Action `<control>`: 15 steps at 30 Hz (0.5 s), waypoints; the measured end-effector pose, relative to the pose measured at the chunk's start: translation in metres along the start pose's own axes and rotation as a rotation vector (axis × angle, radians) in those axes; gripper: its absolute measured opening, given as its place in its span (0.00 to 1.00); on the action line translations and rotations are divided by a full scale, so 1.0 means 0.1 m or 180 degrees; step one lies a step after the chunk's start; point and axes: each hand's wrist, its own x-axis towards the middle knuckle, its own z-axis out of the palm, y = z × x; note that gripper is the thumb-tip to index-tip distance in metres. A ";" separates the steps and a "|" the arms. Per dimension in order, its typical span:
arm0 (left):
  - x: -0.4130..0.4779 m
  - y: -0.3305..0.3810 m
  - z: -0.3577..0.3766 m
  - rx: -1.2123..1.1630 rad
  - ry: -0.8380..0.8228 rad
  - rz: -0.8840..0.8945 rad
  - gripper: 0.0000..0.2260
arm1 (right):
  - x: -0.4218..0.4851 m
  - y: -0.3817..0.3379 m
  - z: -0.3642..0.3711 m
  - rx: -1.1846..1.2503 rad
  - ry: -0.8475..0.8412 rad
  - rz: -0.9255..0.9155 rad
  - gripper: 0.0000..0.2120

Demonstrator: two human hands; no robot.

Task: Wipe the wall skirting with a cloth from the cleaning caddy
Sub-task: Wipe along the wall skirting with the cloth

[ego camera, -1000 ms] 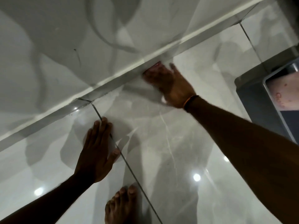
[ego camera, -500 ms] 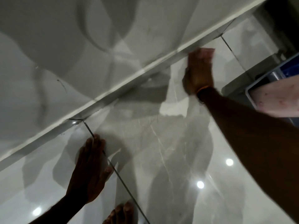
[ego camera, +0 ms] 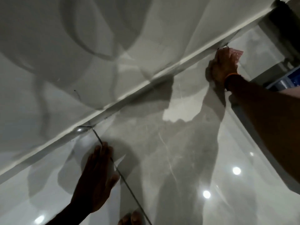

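Observation:
The grey skirting (ego camera: 113,109) runs diagonally from lower left to upper right, where the pale wall meets the glossy floor. My right hand (ego camera: 223,67) presses a pink cloth (ego camera: 236,53) against the skirting at the upper right; only a corner of the cloth shows past my fingers. My left hand (ego camera: 95,177) lies flat on the floor tile beside a grout line, fingers spread, holding nothing.
A blue and grey object (ego camera: 285,80) stands on the floor at the right edge, close to my right forearm. A dark opening (ego camera: 285,25) ends the wall at the top right. Toes of a bare foot (ego camera: 131,219) show at the bottom edge.
My right hand has slid the cloth along the skirting toward the upper right. The left hand has stayed flat on the floor.

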 end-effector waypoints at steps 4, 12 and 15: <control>-0.03 0.01 -0.09 0.0054 -0.0055 -0.0030 0.36 | -0.68 -0.67 0.47 -0.0128 0.0261 -0.0188 0.35; -0.06 0.13 -0.20 -0.0133 -0.0028 -0.0134 0.38 | -2.90 -2.17 1.22 0.0614 -0.0024 -0.1899 0.33; -0.05 0.17 -0.18 -0.0185 0.0017 -0.0200 0.39 | -3.05 -2.23 1.30 0.0302 -0.0415 -0.2718 0.31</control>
